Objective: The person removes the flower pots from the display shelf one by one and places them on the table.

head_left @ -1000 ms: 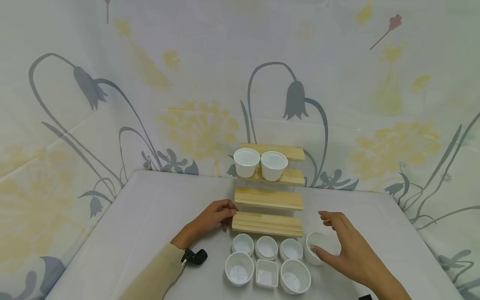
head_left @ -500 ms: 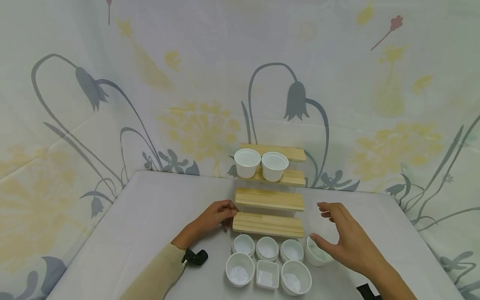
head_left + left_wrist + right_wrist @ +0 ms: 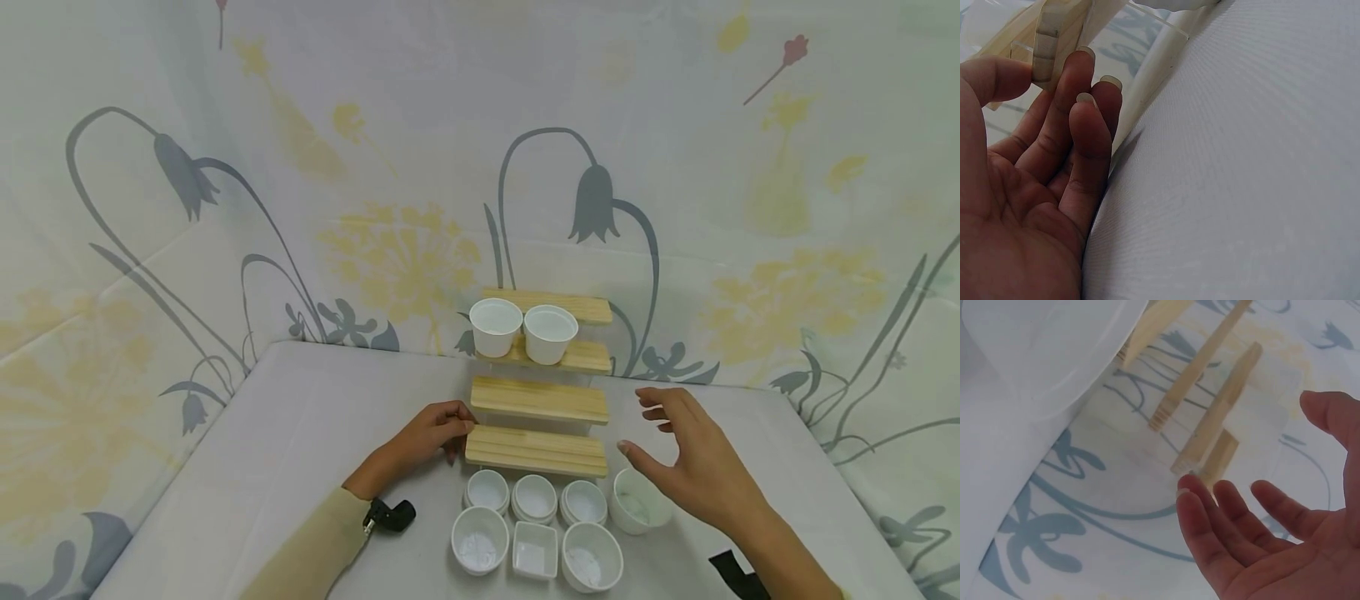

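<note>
A tiered display stand has several wooden shelves, the lowest shelf (image 3: 536, 451) nearest me. At that shelf's left end, my left hand (image 3: 427, 433) pinches the board (image 3: 1045, 44) between thumb and fingers. My right hand (image 3: 693, 467) is held in the air to the right of the stand, fingers spread and holding nothing. Under its thumb stands a white pot (image 3: 633, 504), partly covered by the hand in the head view. Two white pots, one on the left (image 3: 495, 327) and one on the right (image 3: 551, 334), stand side by side on an upper shelf (image 3: 585, 357).
In front of the stand are several white round pots, among them a left one (image 3: 479, 541) and a right one (image 3: 592, 557). A square white dish (image 3: 535, 551) sits between these two. A flower-printed cloth (image 3: 405, 150) hangs behind the white table (image 3: 322, 400).
My right hand has risen away from the white pot at the right, moving further up in the head view. The left hand has kept its place on the shelf end.
</note>
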Motion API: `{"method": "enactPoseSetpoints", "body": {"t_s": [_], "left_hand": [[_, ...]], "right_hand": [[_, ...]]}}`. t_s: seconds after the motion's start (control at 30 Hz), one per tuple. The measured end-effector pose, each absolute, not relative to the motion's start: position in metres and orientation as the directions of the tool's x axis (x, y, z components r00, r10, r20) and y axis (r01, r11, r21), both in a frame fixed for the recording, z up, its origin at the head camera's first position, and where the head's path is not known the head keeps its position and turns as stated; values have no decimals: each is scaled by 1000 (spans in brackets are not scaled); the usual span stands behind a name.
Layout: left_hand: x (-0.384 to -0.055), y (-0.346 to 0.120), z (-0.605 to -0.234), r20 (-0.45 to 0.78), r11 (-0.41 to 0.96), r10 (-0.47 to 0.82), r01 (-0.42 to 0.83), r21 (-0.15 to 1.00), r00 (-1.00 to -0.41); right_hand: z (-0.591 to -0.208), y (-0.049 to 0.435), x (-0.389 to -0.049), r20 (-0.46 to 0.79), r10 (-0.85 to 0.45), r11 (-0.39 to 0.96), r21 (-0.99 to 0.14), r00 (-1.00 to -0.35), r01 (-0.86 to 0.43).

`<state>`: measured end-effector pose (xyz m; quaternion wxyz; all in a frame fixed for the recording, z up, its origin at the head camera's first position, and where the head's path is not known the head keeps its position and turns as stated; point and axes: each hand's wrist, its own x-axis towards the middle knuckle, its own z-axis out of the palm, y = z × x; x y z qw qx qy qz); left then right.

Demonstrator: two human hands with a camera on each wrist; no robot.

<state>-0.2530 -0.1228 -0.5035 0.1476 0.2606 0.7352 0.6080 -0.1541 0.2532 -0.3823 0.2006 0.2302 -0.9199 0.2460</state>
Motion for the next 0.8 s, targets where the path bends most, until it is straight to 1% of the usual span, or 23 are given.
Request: {"method": "enactPoseSetpoints", "body": {"t_s": [0.27, 0.47, 0.8], "left_hand": [[-255, -123, -504, 102, 132, 562, 210, 969, -821], [-255, -123, -505, 104, 129, 560, 210, 969, -822], [-255, -123, -506, 109, 120, 564, 212, 970, -819]], "right_hand": [[-377, 251, -161, 495, -312, 758, -384, -811, -527], [-373, 249, -166, 513, -319, 758, -367, -797, -539], [-366, 245, -171, 517, -327, 766, -346, -792, -542]]}}
